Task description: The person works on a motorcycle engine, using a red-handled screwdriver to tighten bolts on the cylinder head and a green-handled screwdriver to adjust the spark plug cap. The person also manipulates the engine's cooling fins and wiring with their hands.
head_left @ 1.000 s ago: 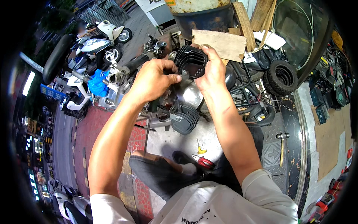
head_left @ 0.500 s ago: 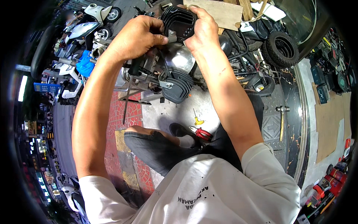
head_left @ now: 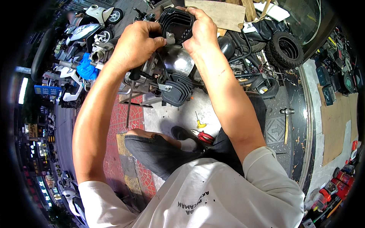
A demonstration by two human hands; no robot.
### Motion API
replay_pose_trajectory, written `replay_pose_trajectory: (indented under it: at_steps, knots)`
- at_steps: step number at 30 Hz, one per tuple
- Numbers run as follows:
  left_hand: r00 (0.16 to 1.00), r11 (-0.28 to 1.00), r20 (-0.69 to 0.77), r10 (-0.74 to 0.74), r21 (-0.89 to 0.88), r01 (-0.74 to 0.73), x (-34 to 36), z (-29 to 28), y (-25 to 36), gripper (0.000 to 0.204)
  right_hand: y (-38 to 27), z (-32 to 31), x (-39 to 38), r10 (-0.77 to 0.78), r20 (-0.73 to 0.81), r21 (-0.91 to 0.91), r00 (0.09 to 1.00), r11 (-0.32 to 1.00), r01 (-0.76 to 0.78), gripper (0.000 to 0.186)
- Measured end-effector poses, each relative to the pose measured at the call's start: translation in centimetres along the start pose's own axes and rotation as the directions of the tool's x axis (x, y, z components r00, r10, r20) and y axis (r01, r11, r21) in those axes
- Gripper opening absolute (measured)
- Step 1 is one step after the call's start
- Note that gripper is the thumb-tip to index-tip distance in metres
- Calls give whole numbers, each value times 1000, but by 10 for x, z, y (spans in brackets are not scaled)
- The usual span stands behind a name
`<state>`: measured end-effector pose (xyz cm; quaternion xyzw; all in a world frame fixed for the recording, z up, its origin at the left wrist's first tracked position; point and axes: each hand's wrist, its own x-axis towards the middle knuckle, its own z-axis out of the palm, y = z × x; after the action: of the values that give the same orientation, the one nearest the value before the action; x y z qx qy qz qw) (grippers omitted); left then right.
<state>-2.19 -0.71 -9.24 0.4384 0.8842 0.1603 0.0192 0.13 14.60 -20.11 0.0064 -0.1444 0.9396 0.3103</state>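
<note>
My right hand (head_left: 201, 36) grips the right side of a black finned metal part (head_left: 175, 19) at the top centre. My left hand (head_left: 140, 45) is curled at that part's left side, its thumb against a small silver bracket (head_left: 170, 37) on it. Below lie a polished rounded metal piece (head_left: 176, 60) and a second black finned part (head_left: 176, 91) with a silver bracket, among metal rods and tubes. Yellow-handled tool (head_left: 200, 124) and red-handled pliers (head_left: 205, 136) lie on the ground by my foot.
Scooters (head_left: 95, 17) stand at upper left, near a blue bag (head_left: 85, 68). Boards (head_left: 215, 13), tangled parts and stacked tyres (head_left: 285, 51) lie at upper right. A hammer (head_left: 287, 121) rests on the metal plate at my right, with more tools (head_left: 338, 190) beyond.
From a second ago the view has shifted, so both hands and the held part sit higher in frame. Over the last half second they have moved slightly left; the grip looks the same.
</note>
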Motion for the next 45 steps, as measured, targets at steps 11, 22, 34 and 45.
replay_pose_trajectory:
  at_steps: [11, 22, 34, 45]
  knots:
    - [977, 986, -207, 49, 169, -14, -18, 16, 9, 22, -3, 5, -5, 45, -29, 34, 999, 998, -44, 20]
    - [975, 992, -207, 86, 112, -64, -18, 15, 1, 26, -3, 1, -5, 30, -32, -3, 999, 1000, -30, 31]
    - [993, 967, 98, -65, -240, 86, -4, -2, -6, 13, -8, 6, -7, 37, -27, 5, 999, 999, -37, 26]
    - [977, 970, -93, 193, 171, -175, -4, 6, -3, 19, -7, 3, -5, 47, -16, 41, 999, 998, -46, 23]
